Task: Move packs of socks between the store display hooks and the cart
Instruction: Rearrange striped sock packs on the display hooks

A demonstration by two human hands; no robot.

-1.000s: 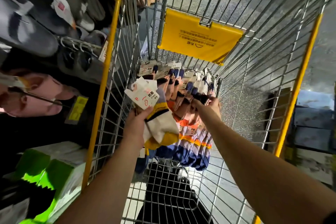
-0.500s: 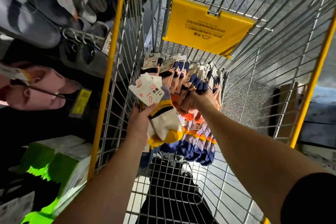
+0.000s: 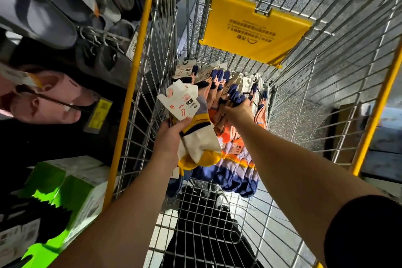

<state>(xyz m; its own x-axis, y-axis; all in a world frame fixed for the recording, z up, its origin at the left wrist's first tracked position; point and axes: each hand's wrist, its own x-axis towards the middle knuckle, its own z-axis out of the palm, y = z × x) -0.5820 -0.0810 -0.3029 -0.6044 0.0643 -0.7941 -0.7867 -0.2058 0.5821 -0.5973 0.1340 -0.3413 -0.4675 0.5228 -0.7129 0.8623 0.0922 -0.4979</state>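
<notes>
Both my arms reach down into a wire cart [image 3: 309, 98] with yellow posts. My left hand [image 3: 169, 139] grips a pack of white, yellow and navy socks [image 3: 195, 137] with a white card header, held above the cart floor. My right hand [image 3: 237, 111] is deeper in, its fingers closed on the tops of a pile of sock packs [image 3: 230, 159] in orange, lilac and navy that lie on the cart floor. Their white header cards fan out toward the far end.
A yellow plastic flap [image 3: 254, 30] hangs on the cart's far wall. Left of the cart, display hooks [image 3: 97, 35] carry grey and pink slippers [image 3: 50, 98] with a yellow price tag. Green and white boxes [image 3: 65, 189] stand low on the left.
My right hand has pushed a little further into the pile of packs. My left hand keeps its pack in about the same place. The camera has tilted slightly.
</notes>
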